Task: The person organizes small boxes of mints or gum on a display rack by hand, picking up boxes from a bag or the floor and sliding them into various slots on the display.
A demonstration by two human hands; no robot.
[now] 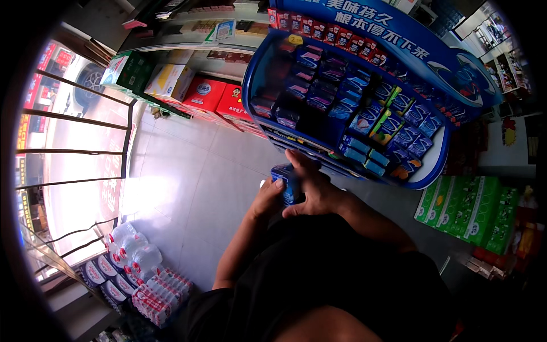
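Observation:
Both my hands meet in front of my body, just short of a blue display rack (427, 181) filled with rows of gum packs. Blue packs (290, 192) sit in the fingers of my left hand (267, 199), its thumb pressed on them. My right hand (316, 188) reaches over them from the other side with its fingers spread; part of it is blurred, so whether it grips the packs cannot be told. In the rack, light-blue packs (354, 149) lie near the front beside a dark gap, and green-and-yellow packs (386, 126) stand farther right. Red packs (331, 34) line the back.
A glass counter (192, 47) stands beyond, with red cartons (205, 94) below it. Green cartons (461, 213) are stacked at the right. Large water bottles (143, 254) and shrink-wrapped bottles (158, 295) stand at the lower left, near a barred glass front (85, 151).

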